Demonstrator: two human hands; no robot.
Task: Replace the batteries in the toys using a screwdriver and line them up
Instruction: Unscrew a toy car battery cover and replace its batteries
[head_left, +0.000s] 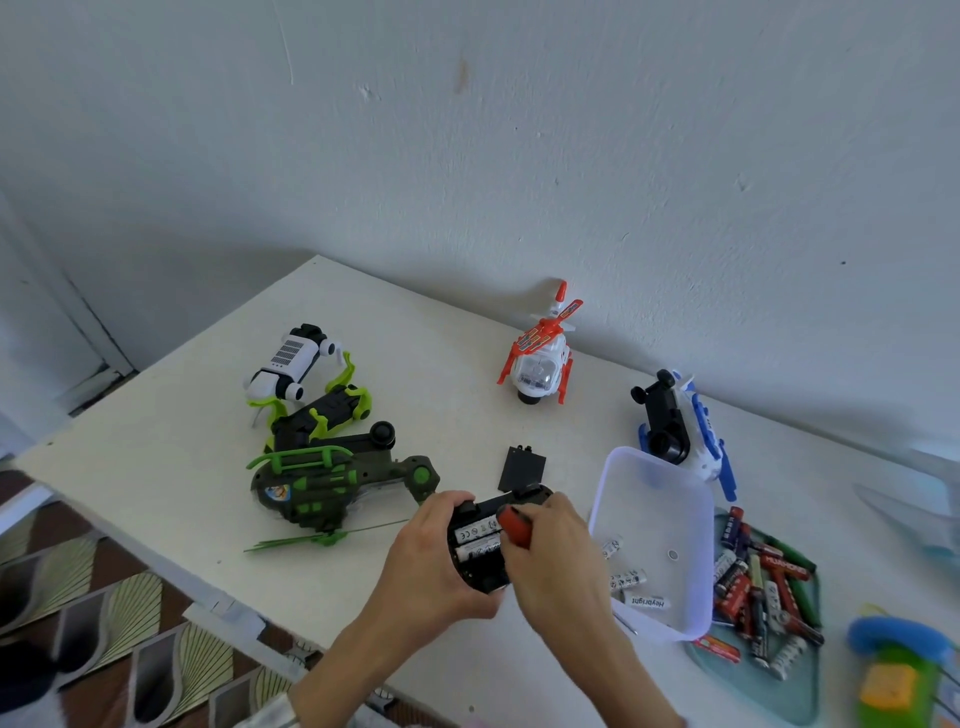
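A white table is set against a pale wall, and the toys are spread across it. At the left, a dark green helicopter toy is laid on its side, with a green-and-black toy and a white robot dog just beyond it. At the far edge an orange-and-white helicopter is stood upright, and to its right a blue-and-white helicopter is tipped over with its black underside shown. A clear plastic box is seen at the near right, with a few white batteries inside, and a teal tray heaped with loose batteries sits right beside it. Near the middle, a black toy base is gripped from the left by the left hand, fingers curled round its edge; two white cells are visible in its opened compartment. A red-handled screwdriver is pinched in the right hand over that compartment; its tip is hidden, possibly down among the cells. A black battery cover is lying loose just beyond the base.
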